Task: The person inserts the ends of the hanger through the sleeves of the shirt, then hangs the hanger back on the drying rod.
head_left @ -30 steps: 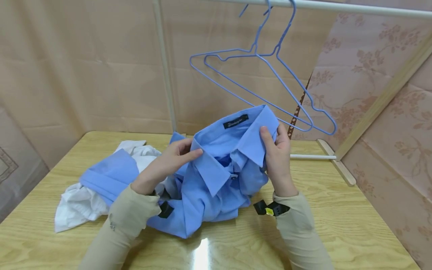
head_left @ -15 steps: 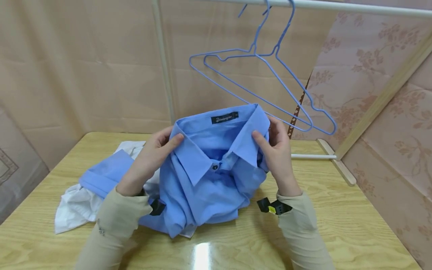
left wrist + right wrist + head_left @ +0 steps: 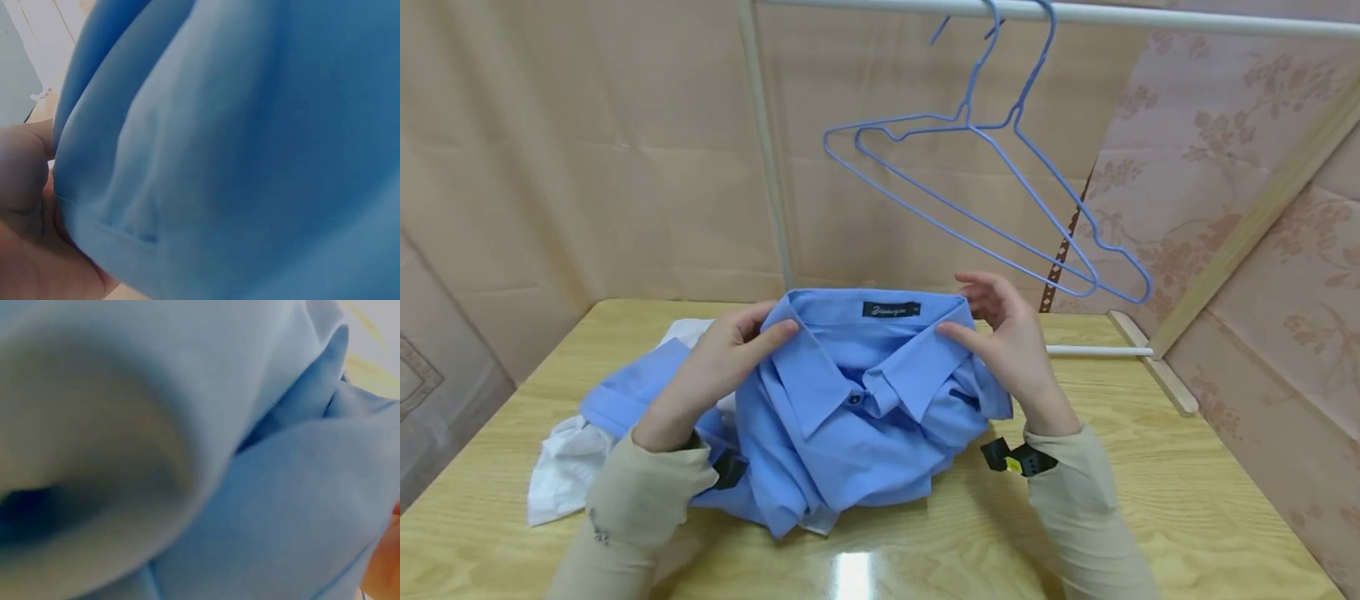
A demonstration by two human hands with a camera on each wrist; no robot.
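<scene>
Shirt (image 3: 842, 458): plain mid-blue, collar included; neck label (image 3: 891, 309) black with pale script, collar button (image 3: 854, 399) dark. White cloth (image 3: 568, 471) alongside, plus a folded piece (image 3: 632, 390) in much the same blue. Sleeves (image 3: 1082, 508) beige, the left bearing a small dark mark (image 3: 598, 527). Right wristband (image 3: 1037, 459) black with a yellow patch (image 3: 1015, 465). Hangers (image 3: 967, 112) periwinkle; rail (image 3: 1187, 19) white. Table (image 3: 1150, 483) yellowish, wavy-grained. Back curtain (image 3: 647, 167) plain tan; right-hand drape (image 3: 1210, 167) pale pink, darker pink blossom sprigs. Strip (image 3: 1047, 300) brown, pale-dotted. Left panel (image 3: 445, 425) greyish white, brownish border motif (image 3: 417, 375). Post (image 3: 1251, 231) pale wood.
</scene>
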